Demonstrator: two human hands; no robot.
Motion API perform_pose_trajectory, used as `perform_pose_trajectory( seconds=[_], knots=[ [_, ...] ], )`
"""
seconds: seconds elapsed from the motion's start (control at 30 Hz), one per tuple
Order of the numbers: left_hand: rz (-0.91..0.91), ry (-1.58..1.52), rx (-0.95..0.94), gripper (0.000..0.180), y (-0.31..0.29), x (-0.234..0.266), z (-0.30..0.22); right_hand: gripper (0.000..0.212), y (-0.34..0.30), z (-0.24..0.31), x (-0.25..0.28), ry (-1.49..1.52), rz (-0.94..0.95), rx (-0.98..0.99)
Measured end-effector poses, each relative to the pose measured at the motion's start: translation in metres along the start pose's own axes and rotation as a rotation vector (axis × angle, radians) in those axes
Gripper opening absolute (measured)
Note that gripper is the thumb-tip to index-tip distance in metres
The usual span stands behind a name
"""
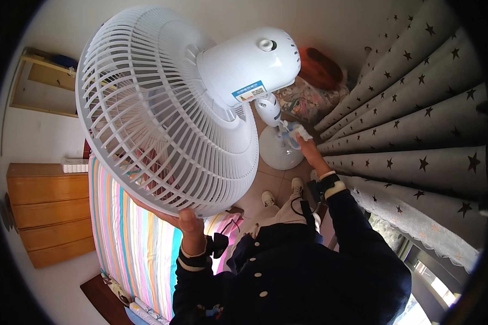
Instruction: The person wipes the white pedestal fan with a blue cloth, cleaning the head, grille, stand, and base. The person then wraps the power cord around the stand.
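Observation:
A white standing fan point(249, 65) fills the upper middle of the head view, its round slatted grille point(162, 108) tilted toward the left. My left hand point(187, 223) grips the grille's lower rim, thumb on the outside and fingers partly hidden behind the slats. Lower down, my right hand point(309, 150) is closed on a white and pale blue cloth point(297, 131), which lies against the fan's stand just below the neck joint point(268, 110). The round white base point(279, 154) rests on the tiled floor.
Grey curtains with dark stars point(412, 103) hang close on the right. A bed with a striped sheet point(133, 233) stands at left, beside a wooden drawer chest point(49, 206). Behind the fan lie a patterned bundle point(314, 100) and a red-orange item point(321, 67). My shoes point(296, 187) are near the base.

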State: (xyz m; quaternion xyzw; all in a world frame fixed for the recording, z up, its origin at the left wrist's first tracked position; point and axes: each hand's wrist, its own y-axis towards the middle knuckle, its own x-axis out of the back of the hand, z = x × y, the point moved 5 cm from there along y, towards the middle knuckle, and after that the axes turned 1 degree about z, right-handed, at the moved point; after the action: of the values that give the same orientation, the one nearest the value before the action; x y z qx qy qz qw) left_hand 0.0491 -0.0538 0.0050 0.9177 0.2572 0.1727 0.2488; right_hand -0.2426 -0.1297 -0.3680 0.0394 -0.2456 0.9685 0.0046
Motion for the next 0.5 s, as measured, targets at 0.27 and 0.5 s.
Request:
perform_pose_trajectory(
  seconds=[0.27,0.5],
  knots=[
    [0.006,0.109,-0.063,0.113,0.001,-0.001,-0.002,0.057,-0.001,0.17,-0.036,0.38,0.13,0.42],
    [0.043,-0.028,-0.038,0.114,0.005,-0.003,-0.003,0.055,0.049,0.197,-0.049,0.322,0.334,0.214]
  ],
)
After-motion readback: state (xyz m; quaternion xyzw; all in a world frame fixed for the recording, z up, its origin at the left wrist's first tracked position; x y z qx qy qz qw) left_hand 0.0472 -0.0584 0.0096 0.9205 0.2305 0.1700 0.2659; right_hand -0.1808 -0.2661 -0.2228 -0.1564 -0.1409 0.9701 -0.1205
